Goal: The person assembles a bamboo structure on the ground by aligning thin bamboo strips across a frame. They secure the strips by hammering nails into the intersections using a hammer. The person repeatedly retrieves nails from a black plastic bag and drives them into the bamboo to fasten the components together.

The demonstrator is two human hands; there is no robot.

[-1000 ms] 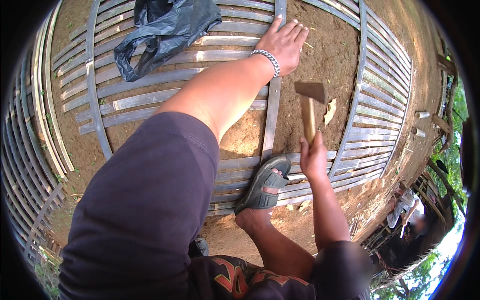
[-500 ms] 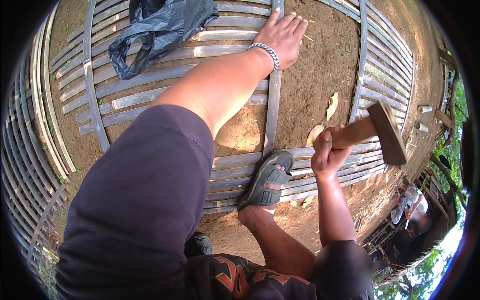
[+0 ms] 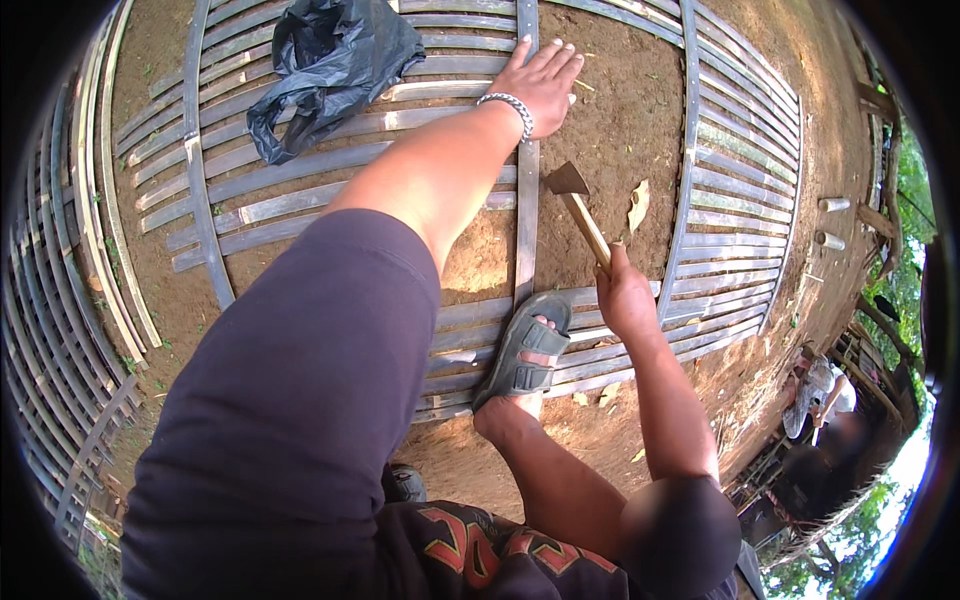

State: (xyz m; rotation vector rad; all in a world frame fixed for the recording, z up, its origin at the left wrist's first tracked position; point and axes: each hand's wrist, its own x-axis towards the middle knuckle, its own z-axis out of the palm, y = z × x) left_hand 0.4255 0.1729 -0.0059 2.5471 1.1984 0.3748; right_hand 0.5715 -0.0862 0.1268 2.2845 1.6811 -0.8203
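Head view: bracing strip [image 3: 527,220] with flat, spread left hand [image 3: 543,95], grasping axe [image 3: 584,222] in right hand [image 3: 628,300]; seemingly hammering, next needing careful aim.

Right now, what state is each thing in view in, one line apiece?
Left hand: open, palm down over the long strip.
Right hand: closed on the hatchet.
Hatchet: held by its handle.
Bag: crumpled, lying on slats.
Bracelet: worn on the left wrist.
Sandal: worn, straps across the foot.
Leaf: dry, lying on soil.
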